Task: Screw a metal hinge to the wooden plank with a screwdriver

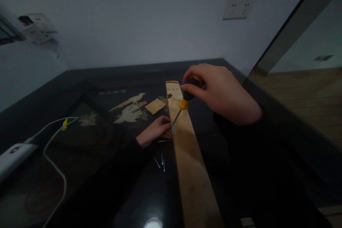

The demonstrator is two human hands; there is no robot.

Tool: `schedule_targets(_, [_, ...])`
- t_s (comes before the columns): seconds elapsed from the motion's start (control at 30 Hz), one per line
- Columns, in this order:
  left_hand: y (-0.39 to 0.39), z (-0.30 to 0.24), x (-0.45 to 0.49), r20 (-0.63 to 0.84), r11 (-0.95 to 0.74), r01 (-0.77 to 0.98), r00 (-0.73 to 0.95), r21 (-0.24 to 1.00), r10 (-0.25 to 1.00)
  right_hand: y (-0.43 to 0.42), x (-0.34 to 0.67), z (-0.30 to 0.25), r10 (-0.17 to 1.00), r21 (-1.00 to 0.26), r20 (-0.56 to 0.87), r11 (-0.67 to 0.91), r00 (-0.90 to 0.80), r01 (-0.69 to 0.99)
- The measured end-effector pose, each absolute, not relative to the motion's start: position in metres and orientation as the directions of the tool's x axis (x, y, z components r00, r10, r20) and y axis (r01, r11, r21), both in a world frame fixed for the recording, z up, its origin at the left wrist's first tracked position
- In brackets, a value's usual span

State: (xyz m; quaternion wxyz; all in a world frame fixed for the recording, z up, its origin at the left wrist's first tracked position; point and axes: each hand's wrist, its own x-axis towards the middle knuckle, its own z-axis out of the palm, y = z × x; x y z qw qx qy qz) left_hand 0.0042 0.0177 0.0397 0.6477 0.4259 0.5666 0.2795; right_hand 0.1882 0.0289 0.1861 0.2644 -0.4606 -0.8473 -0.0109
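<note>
My right hand [219, 91] is closed around the yellow and black handle of a screwdriver [184, 103]. Its shaft slants down to a small metal bracket [174, 128] on the left edge of a long pale wooden plank [191, 164]. My left hand [156, 130] rests on the dark table beside the plank, fingers pinched against the bracket. Several loose screws [161, 161] lie on the table just below my left hand.
The table [80, 142] is black and glossy with an inlaid bird and flower picture. A small tan wooden square [155, 106] lies near the plank's far end. A white power strip [13, 155] and cable [55, 164] sit at the left. Wall sockets [237, 9] are on the wall behind.
</note>
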Motion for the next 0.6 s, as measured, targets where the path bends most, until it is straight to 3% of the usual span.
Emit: schedule_targets(0.6, [0.0180,0.0392,0.0044,-0.499,0.481,0.138,0.184,0.866,0.847,0.0333,0.1860,0.1777,0.755,-0.260,0.466,0.616,-0.462,0.744])
